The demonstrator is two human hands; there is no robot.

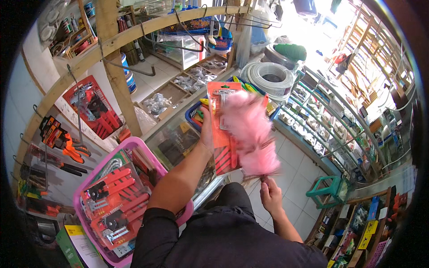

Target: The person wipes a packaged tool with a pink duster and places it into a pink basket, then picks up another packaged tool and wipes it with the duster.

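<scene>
My left hand (207,130) grips the left edge of a red blister pack (225,152) that carries a metal-framed tool with red handles. In my right hand (271,196) is the short handle of a pink feather duster (253,134). Its fluffy head covers the right side of the pack and looks blurred; whether it presses on the pack is hard to tell. At my left, a pink plastic basket (77,201) holds more red tool packs (115,204). Just beyond the held pack sits a blue basket (192,112) of small yellow and green-handled items.
A wooden rail (134,31) with metal hooks curves along the left, bearing another red tool pack (94,107) and orange-handled pliers (72,149). A glass counter (174,144) stands ahead. Coiled cable (268,78) lies beyond it. A green stool (323,191) is on the tiled floor.
</scene>
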